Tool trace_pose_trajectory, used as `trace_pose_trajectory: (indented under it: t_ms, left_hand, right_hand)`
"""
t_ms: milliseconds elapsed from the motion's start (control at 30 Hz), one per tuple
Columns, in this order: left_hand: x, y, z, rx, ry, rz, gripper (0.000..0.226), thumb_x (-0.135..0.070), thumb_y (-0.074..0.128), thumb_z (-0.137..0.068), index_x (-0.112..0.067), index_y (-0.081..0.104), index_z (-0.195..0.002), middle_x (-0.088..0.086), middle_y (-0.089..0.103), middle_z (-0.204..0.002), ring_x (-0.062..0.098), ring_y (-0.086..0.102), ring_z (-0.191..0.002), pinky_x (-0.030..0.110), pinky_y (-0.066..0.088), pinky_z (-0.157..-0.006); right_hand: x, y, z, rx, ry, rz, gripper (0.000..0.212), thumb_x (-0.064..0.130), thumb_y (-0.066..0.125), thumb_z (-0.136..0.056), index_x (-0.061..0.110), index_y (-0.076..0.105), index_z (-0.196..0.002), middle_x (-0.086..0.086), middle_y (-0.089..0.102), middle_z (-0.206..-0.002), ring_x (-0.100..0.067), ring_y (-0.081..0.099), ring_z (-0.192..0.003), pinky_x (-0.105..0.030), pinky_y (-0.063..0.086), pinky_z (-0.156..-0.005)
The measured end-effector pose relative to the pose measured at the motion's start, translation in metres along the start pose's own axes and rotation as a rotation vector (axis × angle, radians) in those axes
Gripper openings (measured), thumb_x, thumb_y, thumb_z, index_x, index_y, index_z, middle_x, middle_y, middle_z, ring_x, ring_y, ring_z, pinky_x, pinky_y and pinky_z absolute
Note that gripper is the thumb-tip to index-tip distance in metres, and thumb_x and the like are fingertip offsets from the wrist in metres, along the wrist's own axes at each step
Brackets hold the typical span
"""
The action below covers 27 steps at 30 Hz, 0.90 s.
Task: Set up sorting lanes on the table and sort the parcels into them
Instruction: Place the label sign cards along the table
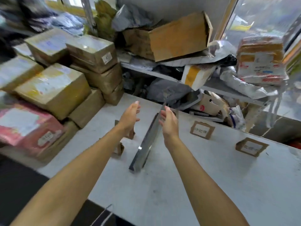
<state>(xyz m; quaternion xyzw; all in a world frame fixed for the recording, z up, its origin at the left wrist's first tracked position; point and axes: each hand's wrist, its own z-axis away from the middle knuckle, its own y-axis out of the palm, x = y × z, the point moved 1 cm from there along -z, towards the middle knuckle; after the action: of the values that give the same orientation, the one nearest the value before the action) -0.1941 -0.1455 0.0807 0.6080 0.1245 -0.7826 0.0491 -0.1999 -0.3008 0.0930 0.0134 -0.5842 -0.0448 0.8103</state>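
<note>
Head view: hands [150,119] bare, cardboard lane label [202,130] w/ blurred writing, unreadable.

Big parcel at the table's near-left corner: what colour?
Pink-red wrapping with white labels, on the grey table; head view, slightly blurred.

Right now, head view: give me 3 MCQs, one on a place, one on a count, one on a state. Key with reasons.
1. Where does the metal bar lie?
A. on the table
B. on the shelf
C. on the boxes

2. How many cardboard label cards stand right of the bar?
A. none
B. two
C. five

3. What do the hands hold?
A. a parcel
B. the bar
C. nothing

Key: 1 A, the bar rests on the grey table. 2 B, one card and another. 3 C, left hand and right hand hover with straight fingers above the bar.
</note>
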Motion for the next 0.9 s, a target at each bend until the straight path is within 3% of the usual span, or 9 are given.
trace_pose_trajectory:
  t_ms: [33,167,333,433,500,600,733,800,900]
  left_hand:
    - [0.007,-0.019,-0.004,-0.014,-0.015,-0.026,0.052,-0.042,0.026,-0.109,-0.013,0.040,-0.150,0.008,0.045,-0.149,0.023,0.044,-0.136,0.043,0.044,-0.106]
    - [0.037,-0.087,-0.020,-0.031,-0.104,-0.093,0.054,-0.047,0.024,-0.108,-0.018,0.039,-0.151,0.006,0.043,-0.153,0.024,0.039,-0.141,0.048,0.038,-0.114]
    - [0.059,-0.119,-0.033,0.000,-0.229,-0.159,0.060,-0.052,0.021,-0.106,-0.021,0.029,-0.157,0.001,0.030,-0.162,0.022,0.028,-0.149,0.047,0.024,-0.123]
    - [0.061,-0.118,-0.030,0.042,-0.320,-0.170,0.063,-0.055,0.019,-0.106,-0.021,0.021,-0.159,0.002,0.025,-0.164,0.024,0.025,-0.151,0.044,0.019,-0.124]
    - [0.057,-0.112,-0.027,0.097,-0.346,-0.185,0.062,-0.053,0.017,-0.107,-0.018,0.029,-0.156,0.008,0.036,-0.159,0.026,0.031,-0.147,0.042,0.023,-0.123]
    - [0.051,-0.105,-0.021,0.149,-0.359,-0.236,0.059,-0.047,0.015,-0.109,-0.012,0.041,-0.148,0.012,0.048,-0.150,0.030,0.039,-0.140,0.039,0.027,-0.116]
    - [0.052,-0.107,-0.025,0.146,-0.384,-0.282,0.061,-0.051,0.015,-0.107,-0.016,0.034,-0.153,0.010,0.044,-0.154,0.033,0.034,-0.145,0.045,0.022,-0.122]
    - [0.054,-0.105,-0.027,0.142,-0.399,-0.269,0.064,-0.053,0.015,-0.107,-0.015,0.034,-0.153,0.010,0.043,-0.155,0.031,0.032,-0.147,0.047,0.021,-0.123]
    - [0.052,-0.099,-0.022,0.142,-0.382,-0.250,0.063,-0.053,0.014,-0.107,-0.014,0.049,-0.141,0.011,0.046,-0.152,0.028,0.034,-0.146,0.047,0.024,-0.122]
  right_hand:
    - [-0.001,0.018,0.001,0.031,0.019,-0.006,0.038,0.036,0.037,-0.111,0.015,0.062,-0.129,-0.016,0.057,-0.140,-0.025,0.056,-0.128,-0.043,0.040,-0.118]
    - [-0.025,0.082,0.003,0.086,0.107,0.037,0.052,0.037,0.031,-0.111,0.011,0.039,-0.155,-0.010,0.044,-0.157,-0.023,0.043,-0.143,-0.038,0.035,-0.120]
    - [-0.051,0.115,-0.001,0.090,0.293,0.176,0.056,0.045,0.024,-0.111,0.015,0.033,-0.158,-0.008,0.045,-0.155,-0.020,0.048,-0.132,-0.026,0.033,-0.095]
    - [-0.066,0.122,-0.003,0.143,0.433,0.237,0.064,0.052,0.016,-0.110,0.015,0.025,-0.161,-0.015,0.044,-0.155,-0.028,0.039,-0.144,-0.034,0.031,-0.111]
    - [-0.072,0.125,-0.003,0.183,0.497,0.251,0.069,0.059,0.014,-0.108,0.016,0.025,-0.161,-0.014,0.036,-0.161,-0.031,0.026,-0.152,-0.041,0.017,-0.123]
    - [-0.077,0.125,-0.001,0.185,0.561,0.218,0.072,0.062,0.017,-0.106,0.014,0.035,-0.156,-0.013,0.030,-0.165,-0.030,0.018,-0.155,-0.045,0.011,-0.128]
    - [-0.082,0.120,-0.008,0.129,0.592,0.159,0.077,0.067,0.020,-0.104,0.019,0.016,-0.164,-0.013,0.029,-0.165,-0.030,0.017,-0.156,-0.044,0.011,-0.128]
    - [-0.086,0.117,-0.017,0.131,0.601,0.119,0.077,0.068,0.019,-0.103,0.015,0.029,-0.159,-0.015,0.040,-0.159,-0.032,0.022,-0.154,-0.044,0.011,-0.127]
    - [-0.087,0.116,-0.029,0.200,0.561,0.142,0.081,0.070,0.015,-0.102,0.010,0.063,-0.125,-0.013,0.068,-0.123,-0.031,0.049,-0.134,-0.048,0.014,-0.124]
